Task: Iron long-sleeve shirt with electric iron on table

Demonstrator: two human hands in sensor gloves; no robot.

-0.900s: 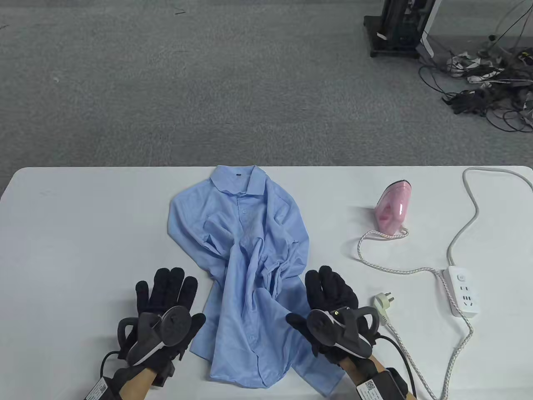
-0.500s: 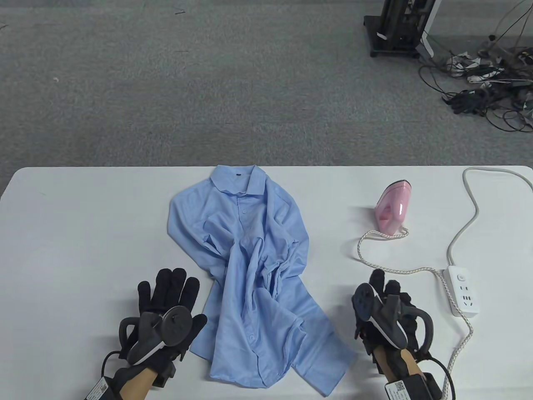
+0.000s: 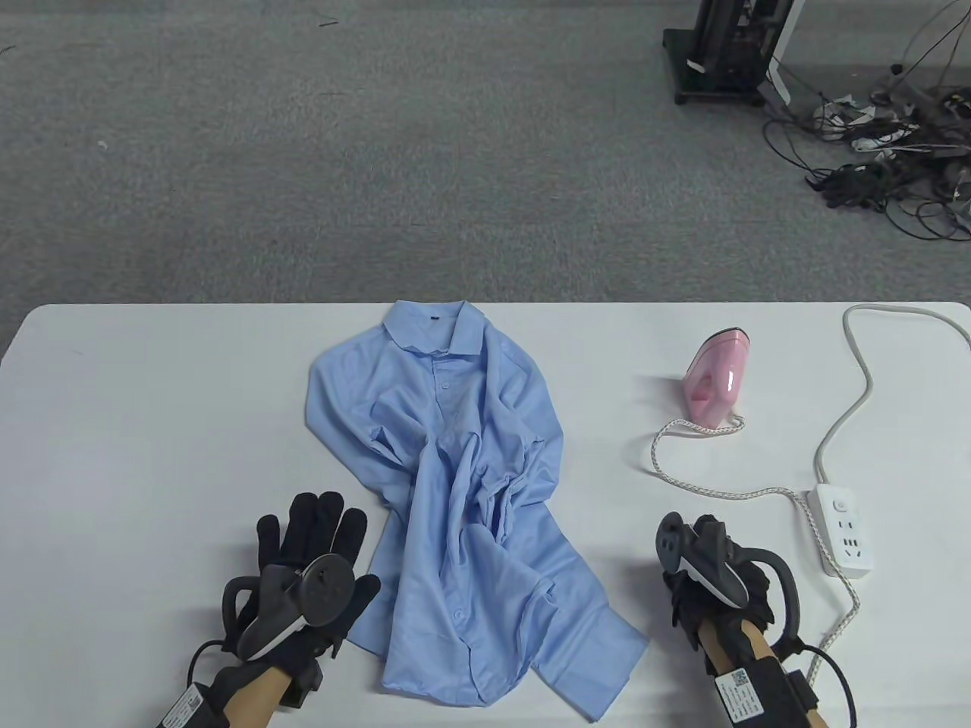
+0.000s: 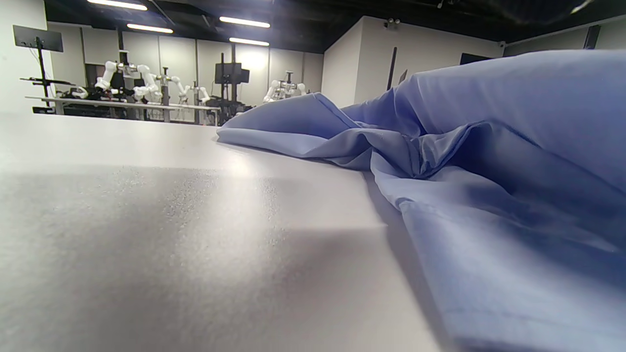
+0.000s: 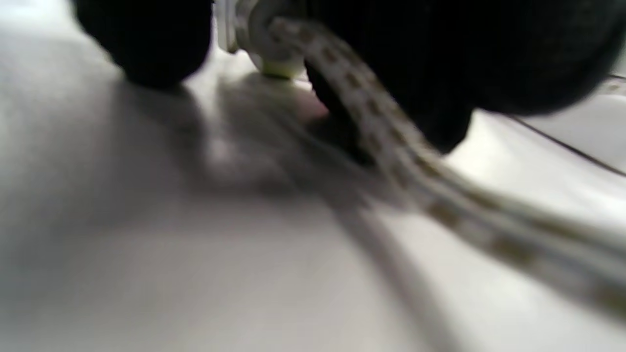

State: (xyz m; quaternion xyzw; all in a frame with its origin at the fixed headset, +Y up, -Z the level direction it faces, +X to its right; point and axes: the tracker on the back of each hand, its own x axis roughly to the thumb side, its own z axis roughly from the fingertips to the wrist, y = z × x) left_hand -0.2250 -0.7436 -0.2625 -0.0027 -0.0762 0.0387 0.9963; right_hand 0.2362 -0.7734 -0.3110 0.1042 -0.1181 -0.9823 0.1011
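Observation:
A crumpled light-blue long-sleeve shirt (image 3: pixel 455 485) lies mid-table, collar at the far edge; it also fills the right of the left wrist view (image 4: pixel 489 171). A pink iron (image 3: pixel 717 379) stands on its heel at the right. Its braided cord (image 3: pixel 683 474) runs toward my right hand (image 3: pixel 713 527), which is curled over the cord's white plug (image 5: pixel 264 54); in the right wrist view my black fingers (image 5: pixel 146 44) close around the plug. My left hand (image 3: pixel 311 553) rests flat on the table with fingers spread, just left of the shirt's hem.
A white power strip (image 3: pixel 843 531) lies right of my right hand, its grey cable looping to the far right corner. The white table (image 3: pixel 152 425) shows bare surface at the left. Beyond the far edge are grey carpet and tangled cables.
My right hand left the shirt's lower right, moved right to the iron's plug and curled down over it. The shirt's hem settled flat. My left hand barely moved.

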